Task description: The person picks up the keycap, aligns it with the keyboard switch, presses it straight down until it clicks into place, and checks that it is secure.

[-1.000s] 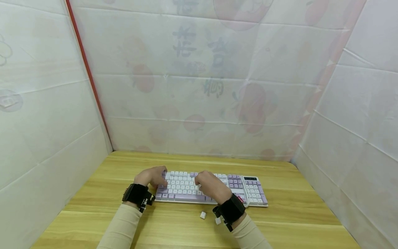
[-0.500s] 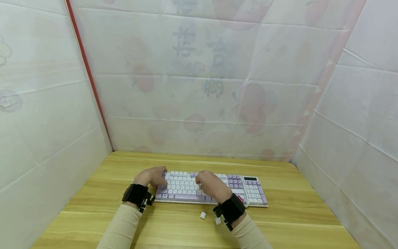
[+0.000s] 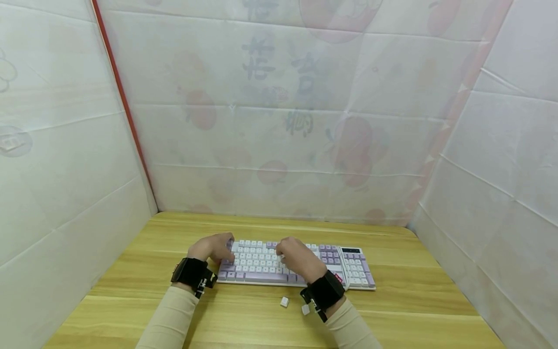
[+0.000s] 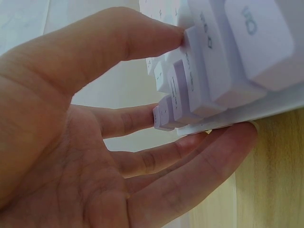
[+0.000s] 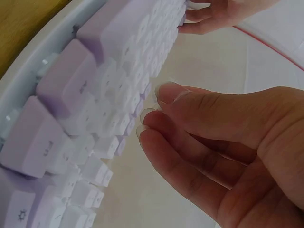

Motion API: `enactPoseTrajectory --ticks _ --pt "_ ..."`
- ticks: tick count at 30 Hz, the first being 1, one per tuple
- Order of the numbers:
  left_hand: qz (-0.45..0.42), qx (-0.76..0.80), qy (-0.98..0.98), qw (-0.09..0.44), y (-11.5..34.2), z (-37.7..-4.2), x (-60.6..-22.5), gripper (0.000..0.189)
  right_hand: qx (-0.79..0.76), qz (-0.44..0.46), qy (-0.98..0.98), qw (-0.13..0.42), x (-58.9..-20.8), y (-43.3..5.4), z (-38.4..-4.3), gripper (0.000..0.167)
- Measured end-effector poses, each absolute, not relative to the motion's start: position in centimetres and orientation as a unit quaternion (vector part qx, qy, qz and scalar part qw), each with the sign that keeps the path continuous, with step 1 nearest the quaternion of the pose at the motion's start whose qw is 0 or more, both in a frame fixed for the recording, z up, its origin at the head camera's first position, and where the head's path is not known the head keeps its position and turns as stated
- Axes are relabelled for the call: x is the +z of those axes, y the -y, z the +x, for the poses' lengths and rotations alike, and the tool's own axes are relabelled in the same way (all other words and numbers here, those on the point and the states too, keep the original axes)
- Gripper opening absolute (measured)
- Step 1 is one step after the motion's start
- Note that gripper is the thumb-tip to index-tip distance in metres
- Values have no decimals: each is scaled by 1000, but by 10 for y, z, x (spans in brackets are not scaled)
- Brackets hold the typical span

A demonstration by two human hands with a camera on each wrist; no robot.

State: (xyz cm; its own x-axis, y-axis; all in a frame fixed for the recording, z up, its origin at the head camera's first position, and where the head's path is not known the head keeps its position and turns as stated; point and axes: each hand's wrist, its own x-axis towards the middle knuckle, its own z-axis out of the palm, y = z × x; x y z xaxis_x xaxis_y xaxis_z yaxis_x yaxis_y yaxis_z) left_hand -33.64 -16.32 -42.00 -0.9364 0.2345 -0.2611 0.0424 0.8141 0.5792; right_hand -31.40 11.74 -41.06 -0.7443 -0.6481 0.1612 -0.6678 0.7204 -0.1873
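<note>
A white and lilac keyboard (image 3: 266, 277) lies on the wooden table. My left hand (image 3: 213, 246) grips its left end; in the left wrist view the thumb (image 4: 142, 35) presses on the side keys and the other fingers reach along the edge and underside. Over the middle keys my right hand (image 3: 302, 261) has its fingers bent. In the right wrist view a sliver of a small white keycap (image 5: 156, 107) shows between thumb and fingertips, mostly hidden. Two loose white keycaps, a left one (image 3: 284, 301) and a right one (image 3: 305, 309), lie in front of the keyboard.
A white cable (image 3: 343, 266) lies bundled across the keyboard's right part. White printed sheets form a back wall (image 3: 279, 145) and side walls round the table (image 3: 410, 300). A red strip (image 3: 119, 87) runs down the left corner.
My right hand has shifted slightly right and away from me, the white keycap moving with it. The left hand, keyboard and loose keycaps have stayed in place.
</note>
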Motion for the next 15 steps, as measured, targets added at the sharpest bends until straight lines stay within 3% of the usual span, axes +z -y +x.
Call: enactPoseTrajectory --ticks 15 --pt "83 295 -938 161 164 -335 -419 59 120 350 928 38 -414 -124 -320 20"
